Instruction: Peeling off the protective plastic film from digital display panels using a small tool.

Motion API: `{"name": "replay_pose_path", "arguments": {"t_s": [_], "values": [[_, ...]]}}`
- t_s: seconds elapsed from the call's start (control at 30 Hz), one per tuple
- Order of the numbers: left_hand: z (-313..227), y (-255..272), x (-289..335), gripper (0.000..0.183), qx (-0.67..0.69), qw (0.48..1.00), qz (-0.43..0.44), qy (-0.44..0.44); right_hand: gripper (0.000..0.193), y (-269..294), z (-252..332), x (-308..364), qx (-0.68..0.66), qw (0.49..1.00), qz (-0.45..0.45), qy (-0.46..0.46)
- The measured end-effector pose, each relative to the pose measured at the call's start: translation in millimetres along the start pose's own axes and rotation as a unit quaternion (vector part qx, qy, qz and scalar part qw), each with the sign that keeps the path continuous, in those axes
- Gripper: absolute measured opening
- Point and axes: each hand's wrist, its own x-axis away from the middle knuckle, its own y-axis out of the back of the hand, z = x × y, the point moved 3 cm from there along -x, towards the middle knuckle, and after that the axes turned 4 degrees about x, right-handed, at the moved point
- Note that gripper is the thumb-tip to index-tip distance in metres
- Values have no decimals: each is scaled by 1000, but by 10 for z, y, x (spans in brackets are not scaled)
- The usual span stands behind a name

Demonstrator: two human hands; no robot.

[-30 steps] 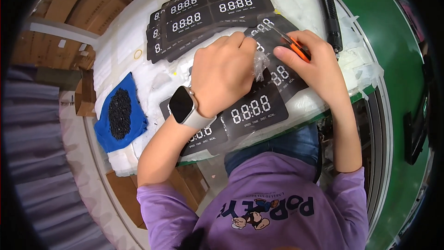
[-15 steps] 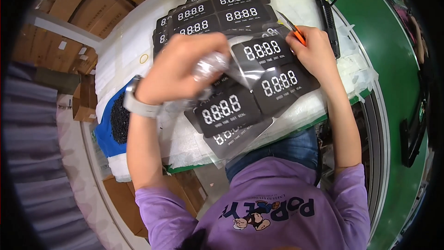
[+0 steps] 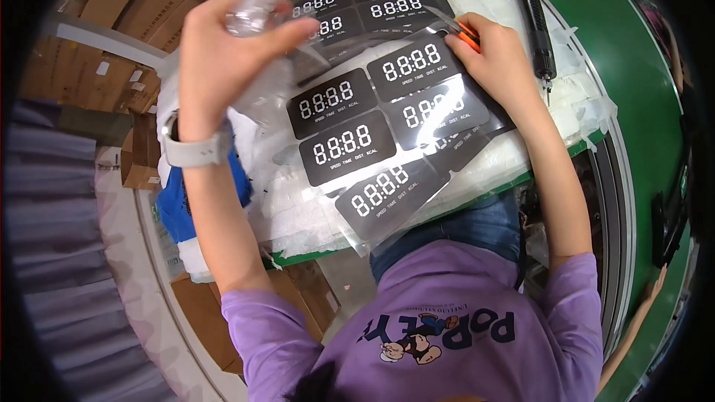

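My left hand [image 3: 231, 52], with a pale-strapped watch on its wrist, is raised over the table's left side. Its fingers are closed around crumpled clear plastic film [image 3: 257, 11], which trails below the hand. At the far right edge of the panel sheets, my right hand [image 3: 495, 52] grips a thin orange-handled metal tool [image 3: 467, 36], its tip pointing left over the sheets. A clear-backed sheet of black display panels [image 3: 346, 145] with white digits lies in front of me, shiny with glare. Further panels [image 3: 395, 9] overlap in a pile beyond it.
A black pen-shaped corded tool [image 3: 535, 37] lies at the table's right. On the left rests a blue cloth or bag [image 3: 182, 205]. Cardboard boxes [image 3: 138, 0] stand beyond the table [image 3: 279, 216]. Another person's arm [image 3: 642, 313] shows at the right edge.
My left hand has moved up and left with the clear film, away from the panels. The panel sheet now lies more exposed. My right hand has shifted slightly up and left, still holding the orange-handled tool.
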Motion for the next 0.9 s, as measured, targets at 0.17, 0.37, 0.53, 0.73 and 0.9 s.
{"name": "replay_pose_path", "arguments": {"t_s": [0.17,0.37,0.53,0.73,0.9], "values": [[-360,-296,219,19,42,996,55,-52,29,292,54,208,-18,998,-52,18],[-523,-583,244,30,38,983,150,-97,22,578,-18,663,20,998,38,-39],[-406,-1168,143,28,-48,972,155,-169,18,448,-147,759,81,996,4,-34],[-226,-1515,265,20,-58,981,142,-122,14,454,-84,769,122,993,1,-2],[-258,-1551,282,16,-79,980,141,-117,12,492,-119,765,78,997,6,15]]}}
